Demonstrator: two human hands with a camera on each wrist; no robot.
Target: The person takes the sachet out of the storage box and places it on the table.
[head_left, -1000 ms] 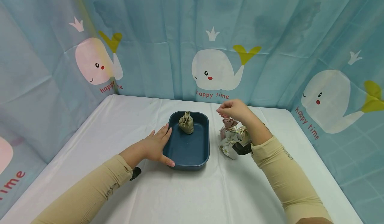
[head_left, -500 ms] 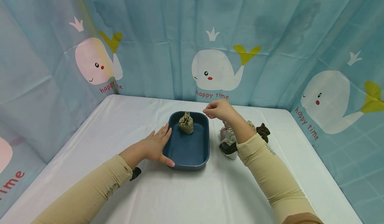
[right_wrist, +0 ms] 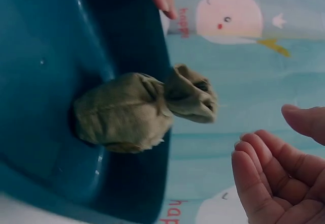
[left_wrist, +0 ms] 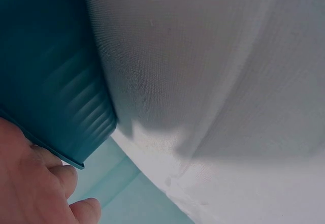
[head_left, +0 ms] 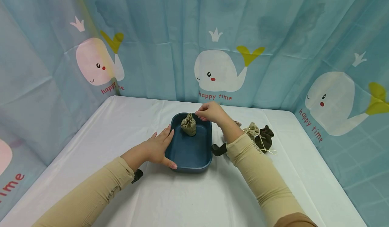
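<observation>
An olive-green drawstring pouch (head_left: 189, 125) stands in the far part of a dark blue rectangular tub (head_left: 189, 154). My left hand (head_left: 156, 148) rests on the tub's left rim, its fingers spread and straight; the left wrist view has these fingers (left_wrist: 63, 178) at the tub's edge. Just right of the pouch, above the tub's far right corner, hovers my right hand (head_left: 212, 112). In the right wrist view a gap separates its thumb from its loosely bent fingers (right_wrist: 249, 170), and they hold nothing. The pouch's gathered neck (right_wrist: 190, 94) is near them, apart from the fingertips.
Right of the tub, on the white-covered table (head_left: 188, 200), stand a dark brown pouch (head_left: 265, 140) and a beige pouch (head_left: 251, 129). My right forearm hides most of the other pouches there. A blue whale-print curtain (head_left: 158, 68) borders the table's back and sides.
My right hand has moved left, from above the group of pouches to beside the olive-green pouch. The dark brown pouch has come into view. My left hand and the tub stay in place.
</observation>
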